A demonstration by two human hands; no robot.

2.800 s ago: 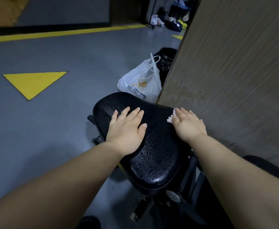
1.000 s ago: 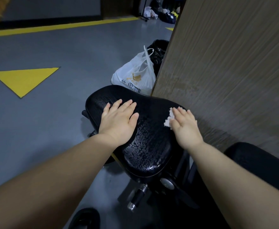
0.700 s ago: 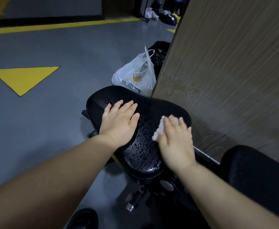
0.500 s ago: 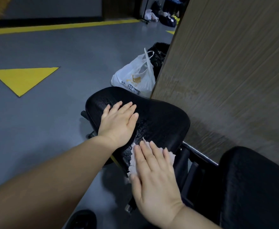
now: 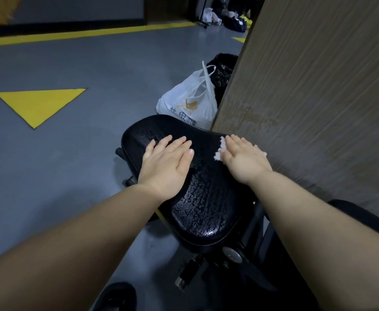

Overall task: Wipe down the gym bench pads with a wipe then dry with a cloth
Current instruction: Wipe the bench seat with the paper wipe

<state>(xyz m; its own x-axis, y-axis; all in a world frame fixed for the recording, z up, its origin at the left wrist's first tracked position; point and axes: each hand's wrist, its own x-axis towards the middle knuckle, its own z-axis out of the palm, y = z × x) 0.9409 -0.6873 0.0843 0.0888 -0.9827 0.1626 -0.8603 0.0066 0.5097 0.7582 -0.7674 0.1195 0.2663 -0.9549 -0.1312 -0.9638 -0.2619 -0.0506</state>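
Note:
A black textured bench seat pad fills the middle of the view, its near half shining wet. My left hand lies flat on the pad's left side with straight fingers. My right hand presses a white wipe flat onto the pad's far right edge, close to the wall; only the wipe's ragged left edge shows beside my fingers. A second black pad shows at the lower right, partly behind my right forearm.
A brown wood-grain wall panel stands hard against the pad's right side. A white plastic bag and a black bag sit on the grey floor beyond the pad. The bench's metal frame and adjustment knob lie below.
My right hand slid the wipe from the pad's far right edge down to its near edge, then back up to the far right edge. My left hand stayed flat on the pad.

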